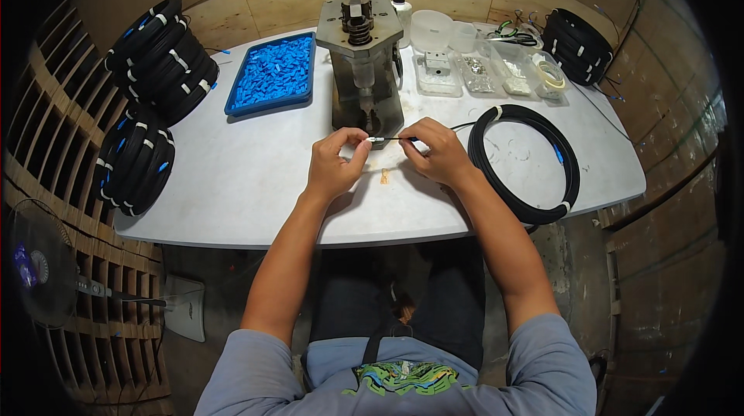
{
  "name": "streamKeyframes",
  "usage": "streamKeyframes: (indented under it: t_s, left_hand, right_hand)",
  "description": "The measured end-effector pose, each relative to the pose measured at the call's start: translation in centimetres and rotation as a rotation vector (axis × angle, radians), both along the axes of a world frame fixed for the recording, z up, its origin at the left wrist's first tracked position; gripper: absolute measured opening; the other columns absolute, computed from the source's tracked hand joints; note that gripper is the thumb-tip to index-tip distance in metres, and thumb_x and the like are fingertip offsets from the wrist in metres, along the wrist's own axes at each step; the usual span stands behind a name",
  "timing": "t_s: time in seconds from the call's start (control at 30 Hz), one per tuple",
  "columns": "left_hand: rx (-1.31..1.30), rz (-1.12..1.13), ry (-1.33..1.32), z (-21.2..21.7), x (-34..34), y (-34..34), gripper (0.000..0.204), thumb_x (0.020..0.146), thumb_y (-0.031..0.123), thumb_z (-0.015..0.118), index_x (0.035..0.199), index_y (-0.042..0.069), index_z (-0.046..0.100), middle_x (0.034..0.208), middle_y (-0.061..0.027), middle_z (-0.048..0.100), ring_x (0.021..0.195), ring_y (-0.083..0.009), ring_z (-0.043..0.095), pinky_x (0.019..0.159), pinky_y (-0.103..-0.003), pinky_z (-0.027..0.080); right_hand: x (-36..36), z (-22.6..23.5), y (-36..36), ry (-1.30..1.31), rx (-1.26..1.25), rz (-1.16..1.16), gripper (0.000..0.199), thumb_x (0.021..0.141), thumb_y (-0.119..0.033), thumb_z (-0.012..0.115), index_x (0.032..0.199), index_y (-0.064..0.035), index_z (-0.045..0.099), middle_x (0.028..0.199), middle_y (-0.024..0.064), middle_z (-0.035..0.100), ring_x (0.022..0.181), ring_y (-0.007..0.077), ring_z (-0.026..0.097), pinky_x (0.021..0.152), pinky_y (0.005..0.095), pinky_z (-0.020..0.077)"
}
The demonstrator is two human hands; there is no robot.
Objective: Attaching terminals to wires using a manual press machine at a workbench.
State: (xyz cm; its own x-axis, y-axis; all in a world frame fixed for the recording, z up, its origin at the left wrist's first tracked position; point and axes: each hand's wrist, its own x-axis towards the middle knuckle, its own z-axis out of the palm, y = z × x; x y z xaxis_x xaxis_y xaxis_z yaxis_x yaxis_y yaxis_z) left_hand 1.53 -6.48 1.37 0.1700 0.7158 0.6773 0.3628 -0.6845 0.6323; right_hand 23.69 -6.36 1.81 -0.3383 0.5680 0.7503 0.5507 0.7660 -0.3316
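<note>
My left hand point(335, 164) pinches a small silvery-white connector point(376, 138) between thumb and fingertips. From the connector a thin black cable point(397, 138) runs to my right hand point(435, 154), whose thumb and fingers are closed on it. Beyond my right hand the cable goes on toward a coil of black cable point(572, 148) tied with white bands, lying on the table's right side. Both hands are in front of the base of a metal bench press point(335, 67), which has a spring and a red-and-black knob on top.
On the white table point(209, 199) stands a blue tray point(308, 98) of small blue pieces. Stacked cable coils point(167, 67) stand at left, others point(577, 48) at far right. Clear plastic boxes point(479, 79) of small parts, a bottle point(401, 17) and pliers point(508, 32) sit behind. A fan point(43, 265) is at lower left.
</note>
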Motion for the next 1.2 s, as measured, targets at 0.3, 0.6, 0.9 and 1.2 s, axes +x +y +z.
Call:
streamKeyframes:
  t_s: [0.3, 0.6, 0.9, 1.2]
  left_hand:
    - [-0.053, -0.004, 0.01, -0.05, 0.1, -0.1, 0.013, 0.084, 0.01, 0.067, 0.089, -0.002, 0.067, 0.079, -0.0098, 0.069, 0.073, -0.0152, 0.065, 0.069, -0.027, 0.051]
    - [-0.063, -0.024, 0.005, -0.08, 0.26, 0.06, 0.014, 0.086, 0.012, 0.066, 0.089, -0.002, 0.067, 0.076, -0.0091, 0.068, 0.071, -0.0146, 0.064, 0.067, -0.027, 0.05]
    - [-0.067, -0.024, 0.011, -0.27, 0.19, 0.2, 0.015, 0.091, 0.013, 0.062, 0.088, -0.001, 0.067, 0.074, -0.0078, 0.068, 0.069, -0.0139, 0.064, 0.066, -0.026, 0.05]
    - [-0.058, -0.005, 0.039, -0.45, 0.12, 0.36, 0.017, 0.093, 0.013, 0.059, 0.088, -0.001, 0.067, 0.073, -0.0082, 0.068, 0.068, -0.014, 0.064, 0.065, -0.027, 0.05]
  right_hand:
    - [0.03, 0.25, -0.13, -0.003, 0.01, 0.021, 0.01, 0.076, -0.006, 0.072, 0.084, -0.0056, 0.065, 0.077, 0.0076, 0.063, 0.071, 0.0243, 0.062, 0.062, 0.0331, 0.0517]
    - [-0.04, 0.24, -0.12, -0.015, -0.008, 0.004, 0.008, 0.08, -0.006, 0.069, 0.086, -0.0044, 0.064, 0.078, 0.0091, 0.062, 0.071, 0.0264, 0.061, 0.063, 0.0347, 0.0507]
    - [-0.08, -0.28, 0.26, -0.09, -0.016, 0.024, 0.008, 0.085, -0.011, 0.064, 0.09, -0.0049, 0.062, 0.088, 0.0074, 0.061, 0.088, 0.0256, 0.058, 0.079, 0.0353, 0.0433]
    - [0.23, -0.09, 0.34, -0.122, -0.038, 0.024, 0.007, 0.086, -0.012, 0.064, 0.086, -0.0058, 0.061, 0.086, 0.0064, 0.061, 0.086, 0.0247, 0.057, 0.077, 0.0344, 0.041]
